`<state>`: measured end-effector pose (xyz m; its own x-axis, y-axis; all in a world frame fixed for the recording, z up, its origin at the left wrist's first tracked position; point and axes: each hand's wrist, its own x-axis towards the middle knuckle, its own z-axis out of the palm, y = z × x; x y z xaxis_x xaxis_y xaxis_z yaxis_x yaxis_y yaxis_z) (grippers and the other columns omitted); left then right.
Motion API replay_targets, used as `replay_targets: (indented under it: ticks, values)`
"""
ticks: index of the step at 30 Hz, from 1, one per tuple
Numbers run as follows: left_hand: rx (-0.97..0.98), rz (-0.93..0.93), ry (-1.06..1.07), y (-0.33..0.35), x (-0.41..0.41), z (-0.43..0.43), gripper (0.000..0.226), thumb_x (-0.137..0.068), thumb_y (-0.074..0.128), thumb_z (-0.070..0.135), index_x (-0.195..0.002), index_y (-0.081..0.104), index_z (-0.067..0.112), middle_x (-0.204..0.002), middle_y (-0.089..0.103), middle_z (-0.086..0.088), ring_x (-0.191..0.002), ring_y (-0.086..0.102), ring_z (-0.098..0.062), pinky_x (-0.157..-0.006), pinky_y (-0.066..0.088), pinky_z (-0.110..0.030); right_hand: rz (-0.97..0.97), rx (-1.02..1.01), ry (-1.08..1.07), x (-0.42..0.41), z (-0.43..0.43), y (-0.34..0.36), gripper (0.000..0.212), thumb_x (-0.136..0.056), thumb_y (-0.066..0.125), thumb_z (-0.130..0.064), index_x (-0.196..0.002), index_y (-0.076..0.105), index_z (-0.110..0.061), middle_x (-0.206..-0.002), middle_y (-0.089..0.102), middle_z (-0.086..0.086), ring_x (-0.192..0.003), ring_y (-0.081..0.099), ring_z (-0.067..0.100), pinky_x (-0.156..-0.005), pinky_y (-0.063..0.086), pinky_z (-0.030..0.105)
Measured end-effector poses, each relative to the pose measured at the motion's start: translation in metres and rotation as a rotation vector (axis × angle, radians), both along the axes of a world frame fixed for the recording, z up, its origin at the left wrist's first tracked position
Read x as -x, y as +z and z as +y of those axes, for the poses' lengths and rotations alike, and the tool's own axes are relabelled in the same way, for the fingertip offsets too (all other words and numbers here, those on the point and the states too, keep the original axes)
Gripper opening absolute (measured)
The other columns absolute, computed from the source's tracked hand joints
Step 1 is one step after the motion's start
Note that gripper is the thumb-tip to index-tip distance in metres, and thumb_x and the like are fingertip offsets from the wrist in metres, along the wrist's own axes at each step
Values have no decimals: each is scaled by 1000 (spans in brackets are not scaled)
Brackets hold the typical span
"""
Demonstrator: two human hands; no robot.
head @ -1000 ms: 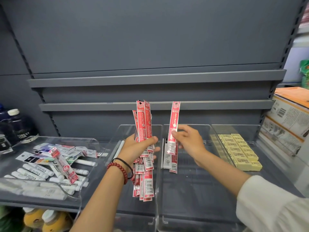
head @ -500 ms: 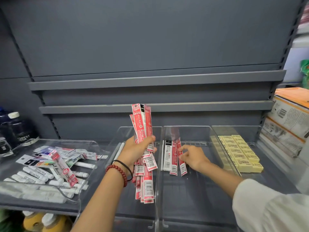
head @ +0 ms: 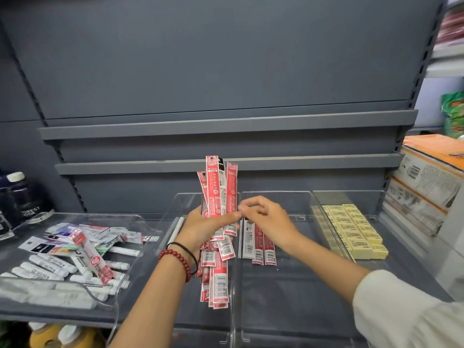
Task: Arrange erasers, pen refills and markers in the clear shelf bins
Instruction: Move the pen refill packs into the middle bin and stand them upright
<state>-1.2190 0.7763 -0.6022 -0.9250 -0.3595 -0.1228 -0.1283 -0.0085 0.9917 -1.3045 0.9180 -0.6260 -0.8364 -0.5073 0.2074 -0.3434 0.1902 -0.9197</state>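
Observation:
My left hand [head: 204, 228] grips a thick bundle of red pen refill packs [head: 218, 194], held upright over a clear bin [head: 182, 200]. My right hand [head: 270, 218] has its curled fingertips at the bundle's right edge, pinching a pack there; the thumb is hidden. Three refill packs [head: 259, 247] lie flat in the middle clear bin [head: 278, 194], partly under my right hand. Yellow erasers [head: 352, 228] fill the right bin in neat rows. White markers [head: 47, 268] and loose packets lie jumbled in the left tray [head: 105, 217].
One white marker [head: 176, 228] lies in the bin below my left hand. Stacked cardboard boxes [head: 426, 189] stand at the right edge. Dark bottles [head: 21, 197] sit far left. Two grey shelf ledges [head: 226, 124] run above the bins. Bottles [head: 45, 335] stand on the shelf below.
My right hand laid its single refill pack flat in the middle bin, then rose back to the bundle. My left hand kept the bundle upright, shifting slightly.

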Motion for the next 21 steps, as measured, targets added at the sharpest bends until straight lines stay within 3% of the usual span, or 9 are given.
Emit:
replay_targets:
  ticks: [2, 7, 9, 14, 18, 21]
  values:
    - [43, 6, -14, 0, 1, 2, 45, -65, 86, 23, -105, 66, 20, -94, 75, -4, -89, 71, -24, -90, 54, -46, -64, 95, 3, -6, -6, 5, 23, -91, 65, -30, -111, 64, -19, -93, 73, -5, -84, 67, 2, -70, 46, 9]
    - [51, -5, -4, 3, 0, 4, 53, -61, 86, 33, -107, 64, 21, -97, 74, -4, -90, 71, -22, -89, 55, -43, -169, 166, -11, -9, -1, 13, 30, -87, 70, -22, -115, 59, -20, -82, 72, -8, -65, 67, -1, -58, 46, 7]
    - [26, -23, -17, 3, 0, 3, 53, -61, 85, 37, -108, 63, 21, -94, 75, -5, -86, 72, -24, -87, 55, -44, -214, 185, -42, -6, 3, 15, 32, -88, 70, -24, -117, 59, -21, -87, 73, -8, -67, 65, 0, -56, 46, 10]
    - [14, -25, -53, 0, 1, 2, 38, -73, 81, 22, -107, 64, 18, -90, 75, -6, -82, 73, -23, -79, 57, -38, -251, 106, -41, -2, 10, 17, 40, -87, 68, -38, -122, 52, -27, -101, 73, -7, -81, 67, 4, -62, 45, 20]
    - [145, -45, -80, 0, 4, 8, 37, -70, 79, 43, -101, 68, 26, -92, 75, 3, -89, 71, -18, -87, 54, -38, -277, 145, -12, 1, 8, 13, 41, -85, 73, -29, -118, 50, -25, -102, 74, -4, -86, 70, 8, -68, 50, 24]
    - [168, -77, -76, 1, 6, 11, 43, -75, 67, 58, -102, 67, 24, -84, 75, 0, -77, 71, -18, -80, 57, -37, -318, 230, -52, 14, 13, 11, 30, -90, 67, -22, -115, 51, -19, -103, 72, 5, -82, 66, 13, -67, 49, 27]
